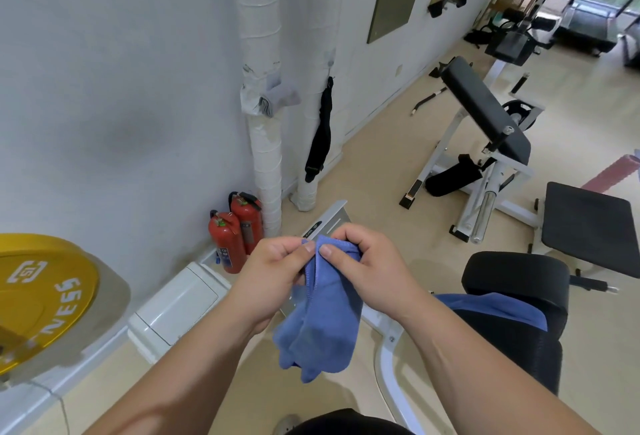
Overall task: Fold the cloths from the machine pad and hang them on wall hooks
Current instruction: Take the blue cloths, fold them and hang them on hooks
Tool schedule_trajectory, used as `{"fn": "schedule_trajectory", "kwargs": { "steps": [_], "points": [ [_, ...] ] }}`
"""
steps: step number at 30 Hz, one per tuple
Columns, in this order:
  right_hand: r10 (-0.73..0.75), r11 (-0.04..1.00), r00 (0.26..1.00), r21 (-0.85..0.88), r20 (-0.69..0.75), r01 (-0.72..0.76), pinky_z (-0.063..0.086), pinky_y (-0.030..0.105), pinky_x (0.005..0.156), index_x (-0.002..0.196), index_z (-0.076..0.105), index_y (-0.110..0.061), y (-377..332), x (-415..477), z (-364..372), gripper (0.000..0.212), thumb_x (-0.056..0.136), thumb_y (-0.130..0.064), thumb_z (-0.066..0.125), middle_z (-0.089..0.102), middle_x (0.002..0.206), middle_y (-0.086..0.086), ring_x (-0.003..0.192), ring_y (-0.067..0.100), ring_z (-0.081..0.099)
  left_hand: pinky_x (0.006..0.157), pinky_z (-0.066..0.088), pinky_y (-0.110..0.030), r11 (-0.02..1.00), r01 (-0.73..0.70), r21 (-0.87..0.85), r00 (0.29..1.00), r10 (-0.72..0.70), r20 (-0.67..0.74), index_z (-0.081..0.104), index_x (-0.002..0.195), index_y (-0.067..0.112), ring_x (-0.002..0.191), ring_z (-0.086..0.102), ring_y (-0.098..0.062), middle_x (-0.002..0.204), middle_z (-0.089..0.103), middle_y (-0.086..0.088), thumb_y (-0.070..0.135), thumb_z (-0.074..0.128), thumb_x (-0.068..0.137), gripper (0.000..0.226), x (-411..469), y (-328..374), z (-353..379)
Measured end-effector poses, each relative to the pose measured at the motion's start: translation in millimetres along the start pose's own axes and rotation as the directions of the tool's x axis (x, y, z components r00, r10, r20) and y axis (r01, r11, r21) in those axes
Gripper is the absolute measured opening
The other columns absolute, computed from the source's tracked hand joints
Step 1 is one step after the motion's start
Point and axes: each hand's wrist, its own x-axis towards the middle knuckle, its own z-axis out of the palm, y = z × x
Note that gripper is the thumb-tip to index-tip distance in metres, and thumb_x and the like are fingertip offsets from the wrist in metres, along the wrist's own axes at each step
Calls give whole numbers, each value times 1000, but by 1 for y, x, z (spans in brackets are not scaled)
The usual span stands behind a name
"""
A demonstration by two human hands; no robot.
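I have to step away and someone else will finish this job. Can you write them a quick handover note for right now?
Left hand and right hand: both pinch the top edge of one blue cloth, which hangs in the air between them, folded roughly in half.
A second blue cloth lies on the black machine pad.
On the wall, a hook carries a black strap.
Done: first cloth picked up, fold begun.
Left: finish the fold, hang it, then do the second cloth.

Gym, padded benches [485, 105], yellow weight plate [41, 296], 2 fire extinguishers [235, 237]
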Motion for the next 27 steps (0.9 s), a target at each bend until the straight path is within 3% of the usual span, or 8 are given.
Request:
{"fn": "schedule_trajectory", "kwargs": {
  "steps": [3,6,8,11,14,19,23,27],
  "points": [
    [-12,1000,1000,-10,10,12,41,16,62,76,63,-15,2,3,2,18,89,-18,75,59,69,-5,66,3,50,93,49,-59,999,17,-50,999,-15,35,77,101,2,91,64,-34,106,68,-37,23,52,101,32,1,2,-5],
    [-11,1000,1000,-28,12,12,37,16,60,73,61,-19,2,6,3,22,83,-17,80,54,65,-12,63,3,47,86,46,-49,999,20,-43,999,-18,35,75,100,-1,88,61,-32,101,70,-36,30,55,97,36,3,2,-7],
    [-16,1000,1000,-26,12,16,37,17,59,69,60,-22,2,8,4,26,81,-17,83,54,63,-14,62,4,46,86,49,-44,1000,14,-23,999,-14,30,75,98,-2,86,65,-28,97,72,-30,24,53,101,34,4,2,-8],
    [-22,1000,1000,-17,17,22,37,18,58,64,62,-26,2,11,5,29,77,-16,86,57,62,-9,61,5,47,86,47,-43,1000,11,-6,999,-11,44,74,95,-2,84,61,-27,89,69,-23,28,53,99,37,6,1,-9],
    [-2,1000,1000,11,-6,2,38,21,58,65,64,-22,2,14,6,26,75,-17,88,56,62,1,61,7,47,80,49,-32,1000,21,-18,999,-20,38,77,91,5,79,66,-17,84,72,-11,20,48,105,36,4,2,-7],
    [-54,997,998,-59,-18,53,35,16,57,65,61,-23,1,14,4,27,74,-14,85,53,62,-11,61,4,44,86,52,-48,999,-34,40,998,33,44,78,95,7,87,68,-32,96,75,-26,27,66,89,24,2,2,-6],
    [-47,997,997,-63,-57,43,30,17,53,67,49,-22,3,15,4,38,73,-20,86,42,60,-13,59,5,35,87,55,-55,993,-64,100,997,67,-23,81,91,15,91,71,-41,93,77,-20,26,64,91,20,3,3,-1],
    [-19,994,1000,-110,-21,16,42,30,61,68,56,-21,9,21,1,34,69,-29,89,55,66,-1,65,17,48,69,48,-32,981,-94,168,989,111,-96,72,81,19,68,59,-12,73,69,0,17,53,104,30,8,6,-3]
  ]
}}
